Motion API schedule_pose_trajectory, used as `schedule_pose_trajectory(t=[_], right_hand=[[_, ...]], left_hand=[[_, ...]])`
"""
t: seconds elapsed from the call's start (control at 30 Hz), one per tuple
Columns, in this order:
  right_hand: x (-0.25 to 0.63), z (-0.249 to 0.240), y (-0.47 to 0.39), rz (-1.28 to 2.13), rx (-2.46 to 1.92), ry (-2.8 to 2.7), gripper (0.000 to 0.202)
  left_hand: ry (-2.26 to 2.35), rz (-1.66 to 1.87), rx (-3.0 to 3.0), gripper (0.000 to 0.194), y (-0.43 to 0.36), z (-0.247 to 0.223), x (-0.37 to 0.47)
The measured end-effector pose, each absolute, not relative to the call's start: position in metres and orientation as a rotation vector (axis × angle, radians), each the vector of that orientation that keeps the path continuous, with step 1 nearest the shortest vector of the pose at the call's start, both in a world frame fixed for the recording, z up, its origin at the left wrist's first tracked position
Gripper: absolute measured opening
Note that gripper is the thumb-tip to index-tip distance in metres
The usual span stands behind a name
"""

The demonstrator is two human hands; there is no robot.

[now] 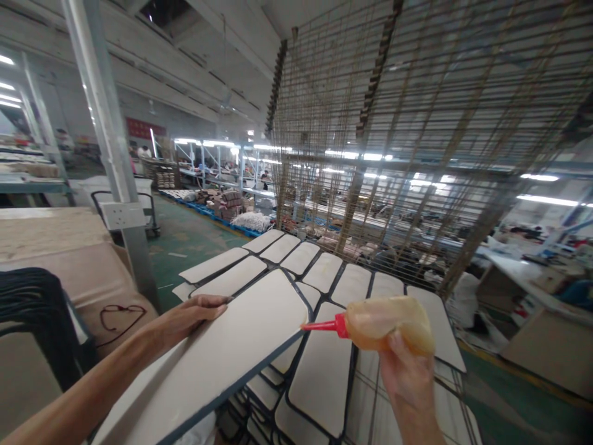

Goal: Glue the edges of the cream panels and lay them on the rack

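A long cream panel (222,352) with a dark edge is held up in front of me, tilted. My left hand (201,312) grips its upper left side, fingers on top near the dark edge. In my right hand (403,364) is a squeeze bottle (389,321) of amber liquid, lying almost sideways. Its red nozzle (324,325) points left, with the tip at the panel's right corner. Beneath and beyond, similar panels (322,371) with dark borders lie in rows on a rack.
Behind the panels rises a tilted wire rack (370,123). On the left stand a metal post (109,123) with a socket box and a beige-covered surface (83,278) bearing red glasses (123,316). A cardboard box (546,340) is at right.
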State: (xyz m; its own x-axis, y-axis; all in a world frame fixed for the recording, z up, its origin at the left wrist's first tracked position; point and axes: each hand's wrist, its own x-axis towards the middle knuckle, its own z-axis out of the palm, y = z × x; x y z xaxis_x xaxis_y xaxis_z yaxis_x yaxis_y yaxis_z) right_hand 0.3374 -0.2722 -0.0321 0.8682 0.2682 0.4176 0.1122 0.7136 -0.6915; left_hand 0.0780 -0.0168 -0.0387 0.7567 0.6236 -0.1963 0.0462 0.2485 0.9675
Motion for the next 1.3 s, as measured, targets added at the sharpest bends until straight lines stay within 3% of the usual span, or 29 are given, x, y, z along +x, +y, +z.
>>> schedule_pose_trajectory(t=[0.37,1.0,1.3], right_hand=[[0.325,-0.034,-0.262,0.038,-0.781,-0.396,0.051],[0.303,-0.038,-0.257,0.089,-0.841,-0.524,0.046],[0.295,-0.038,-0.263,0.195,-0.783,-0.548,0.043]], left_hand=[[0.555,0.422,1.169,0.037,-0.029,-0.049,0.082],[0.58,0.563,1.042,0.026,-0.039,-0.046,0.093],[0.616,0.574,1.027,0.034,-0.046,-0.038,0.098]])
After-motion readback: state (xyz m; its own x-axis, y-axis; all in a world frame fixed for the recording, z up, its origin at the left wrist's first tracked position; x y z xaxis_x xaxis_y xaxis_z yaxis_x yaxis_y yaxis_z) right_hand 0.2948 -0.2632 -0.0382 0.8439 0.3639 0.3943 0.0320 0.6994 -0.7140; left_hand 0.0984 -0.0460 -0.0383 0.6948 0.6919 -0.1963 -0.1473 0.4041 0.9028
